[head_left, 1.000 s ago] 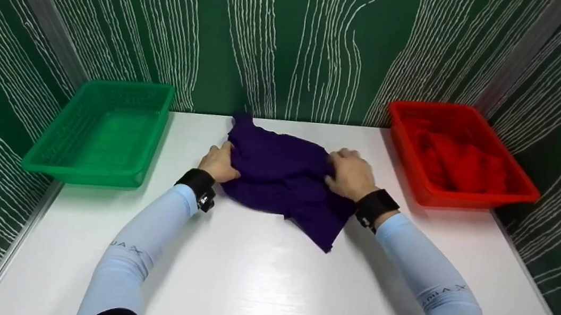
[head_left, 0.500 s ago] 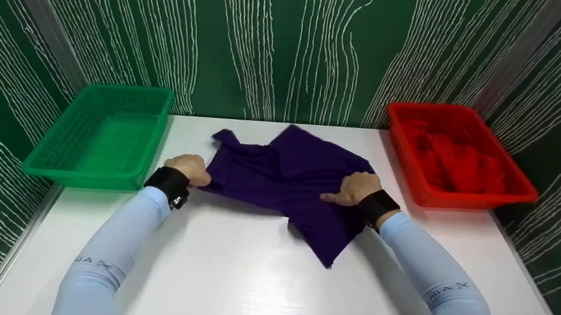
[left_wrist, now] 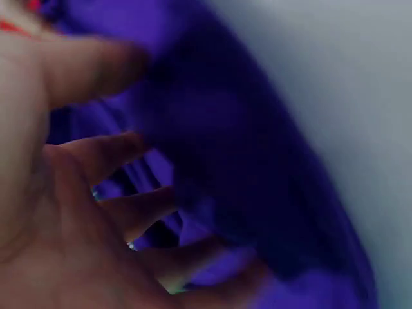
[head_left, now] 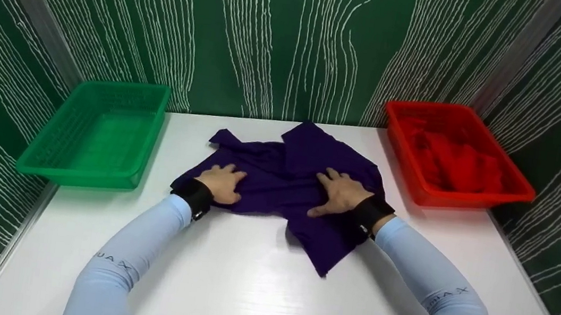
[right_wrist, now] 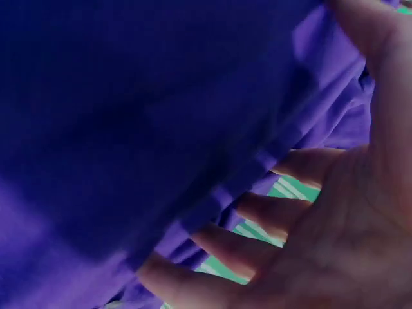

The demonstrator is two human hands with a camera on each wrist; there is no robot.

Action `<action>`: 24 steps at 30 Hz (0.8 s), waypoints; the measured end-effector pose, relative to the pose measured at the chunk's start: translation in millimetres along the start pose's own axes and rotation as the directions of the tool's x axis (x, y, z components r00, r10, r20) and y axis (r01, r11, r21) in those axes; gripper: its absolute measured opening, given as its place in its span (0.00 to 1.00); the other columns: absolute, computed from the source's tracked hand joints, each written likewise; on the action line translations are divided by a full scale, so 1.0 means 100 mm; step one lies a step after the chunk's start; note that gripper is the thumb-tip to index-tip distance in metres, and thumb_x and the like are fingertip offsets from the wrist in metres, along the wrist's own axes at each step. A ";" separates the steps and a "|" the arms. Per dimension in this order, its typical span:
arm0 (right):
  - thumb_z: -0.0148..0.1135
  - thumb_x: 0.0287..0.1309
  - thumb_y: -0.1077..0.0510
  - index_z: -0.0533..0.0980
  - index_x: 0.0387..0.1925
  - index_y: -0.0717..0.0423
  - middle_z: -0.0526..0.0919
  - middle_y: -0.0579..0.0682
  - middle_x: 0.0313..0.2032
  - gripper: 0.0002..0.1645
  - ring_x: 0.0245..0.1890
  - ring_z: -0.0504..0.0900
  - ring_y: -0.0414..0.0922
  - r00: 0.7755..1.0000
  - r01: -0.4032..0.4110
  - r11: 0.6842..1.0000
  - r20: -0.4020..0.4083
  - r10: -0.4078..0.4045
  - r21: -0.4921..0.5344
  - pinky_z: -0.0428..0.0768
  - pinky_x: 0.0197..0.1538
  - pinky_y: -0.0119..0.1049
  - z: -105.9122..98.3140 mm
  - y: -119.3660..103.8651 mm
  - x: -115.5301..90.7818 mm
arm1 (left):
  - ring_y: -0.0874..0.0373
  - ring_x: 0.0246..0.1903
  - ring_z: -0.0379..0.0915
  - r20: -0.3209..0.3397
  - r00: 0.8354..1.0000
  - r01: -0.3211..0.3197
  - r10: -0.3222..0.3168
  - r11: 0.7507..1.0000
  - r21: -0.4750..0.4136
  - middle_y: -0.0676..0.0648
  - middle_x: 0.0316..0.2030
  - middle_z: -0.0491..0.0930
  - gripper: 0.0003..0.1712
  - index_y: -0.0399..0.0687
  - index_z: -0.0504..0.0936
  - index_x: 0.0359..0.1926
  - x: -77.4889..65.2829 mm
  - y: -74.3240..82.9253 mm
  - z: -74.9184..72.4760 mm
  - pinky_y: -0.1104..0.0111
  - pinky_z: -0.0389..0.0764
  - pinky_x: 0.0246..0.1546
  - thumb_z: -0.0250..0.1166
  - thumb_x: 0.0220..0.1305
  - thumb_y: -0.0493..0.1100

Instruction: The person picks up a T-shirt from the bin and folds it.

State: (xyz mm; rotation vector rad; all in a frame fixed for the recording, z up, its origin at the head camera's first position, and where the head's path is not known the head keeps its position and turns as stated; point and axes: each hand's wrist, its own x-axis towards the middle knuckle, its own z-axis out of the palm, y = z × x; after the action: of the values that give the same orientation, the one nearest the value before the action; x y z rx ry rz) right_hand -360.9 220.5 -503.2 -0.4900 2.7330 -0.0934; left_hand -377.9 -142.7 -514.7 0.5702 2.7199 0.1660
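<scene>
A purple T-shirt (head_left: 268, 172) lies wrinkled across the middle of the white table, one corner hanging toward the front. On its left part rests my left hand (head_left: 220, 182), fingers spread over the cloth. My right hand (head_left: 343, 193) lies on the right part, thumb and fingers apart and pointing inward. In the left wrist view, the left hand's fingers (left_wrist: 116, 154) are straight above the purple fabric (left_wrist: 212, 116). The right wrist view has the right hand's fingers (right_wrist: 257, 212) extended against the fabric (right_wrist: 141, 116). Neither hand grips the cloth.
A green basket (head_left: 77, 178) stands at the back left. At the back right is a red basket (head_left: 473, 200) with red cloth (head_left: 464, 166) inside. Green walls (head_left: 241, 40) with white streaks enclose the table (head_left: 253, 288) at the back and sides.
My left hand drew the T-shirt's left edge out leftward, let go, and moved back right onto the cloth. My right hand's fingers have spread, and the shirt lies wider and flatter.
</scene>
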 end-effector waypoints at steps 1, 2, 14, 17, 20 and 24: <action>0.78 0.55 0.19 0.48 0.93 0.51 0.45 0.66 0.92 0.81 0.89 0.52 0.75 1.000 -0.003 1.000 0.018 0.003 -0.008 0.65 0.81 0.79 0.00 0.01 0.00 | 0.22 0.83 0.60 0.015 0.999 0.051 -0.051 0.998 0.039 0.28 0.87 0.60 0.51 0.50 0.61 0.90 -0.03 0.01 0.00 0.32 0.69 0.81 0.66 0.75 0.62; 0.80 0.52 0.19 0.47 0.93 0.50 0.43 0.65 0.92 0.84 0.89 0.51 0.75 1.000 -0.002 1.000 0.030 0.002 -0.021 0.66 0.81 0.79 0.00 0.02 -0.02 | 0.24 0.82 0.63 0.033 0.994 0.102 -0.106 0.991 0.091 0.28 0.86 0.62 0.56 0.50 0.57 0.91 -0.11 0.07 -0.04 0.34 0.72 0.80 0.67 0.74 0.68; 0.82 0.50 0.20 0.68 0.83 0.56 0.71 0.68 0.80 0.72 0.79 0.73 0.71 0.999 0.049 0.997 -0.013 -0.050 -0.055 0.78 0.73 0.74 -0.18 -0.09 -0.09 | 0.42 0.50 0.92 -0.105 0.982 0.179 -0.155 0.941 0.287 0.37 0.47 0.94 0.42 0.38 0.93 0.49 -0.41 0.22 -0.23 0.49 0.92 0.54 0.72 0.69 0.75; 0.75 0.65 0.28 0.83 0.62 0.60 0.87 0.66 0.60 0.45 0.62 0.85 0.67 0.975 0.093 0.995 -0.202 -0.098 -0.036 0.85 0.64 0.66 -0.23 -0.06 0.08 | 0.39 0.53 0.91 -0.222 0.975 0.040 -0.009 0.990 0.134 0.37 0.49 0.93 0.24 0.40 0.91 0.50 -0.20 0.09 -0.18 0.44 0.91 0.56 0.76 0.73 0.57; 0.73 0.71 0.37 0.82 0.62 0.60 0.87 0.66 0.61 0.34 0.63 0.85 0.67 0.943 0.152 0.988 -0.296 -0.150 -0.017 0.85 0.66 0.66 -0.20 0.01 0.30 | 0.38 0.62 0.84 -0.209 0.973 -0.093 0.095 0.996 0.019 0.38 0.59 0.88 0.24 0.44 0.87 0.62 -0.04 0.01 -0.15 0.43 0.85 0.66 0.77 0.71 0.49; 0.70 0.69 0.29 0.67 0.84 0.55 0.67 0.66 0.84 0.55 0.83 0.67 0.72 0.970 0.132 0.990 -0.210 -0.121 0.040 0.72 0.81 0.70 -0.11 0.16 0.50 | 0.30 0.80 0.65 -0.105 0.991 -0.091 0.082 0.992 -0.088 0.34 0.82 0.68 0.51 0.52 0.70 0.84 0.07 -0.01 -0.19 0.37 0.75 0.78 0.81 0.66 0.55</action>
State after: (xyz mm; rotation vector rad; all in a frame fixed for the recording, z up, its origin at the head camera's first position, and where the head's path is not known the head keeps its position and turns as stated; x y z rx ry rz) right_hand -413.6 218.3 -511.6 -0.6747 2.8904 -0.2638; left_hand -391.7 -141.4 -499.4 0.6704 2.7685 0.3497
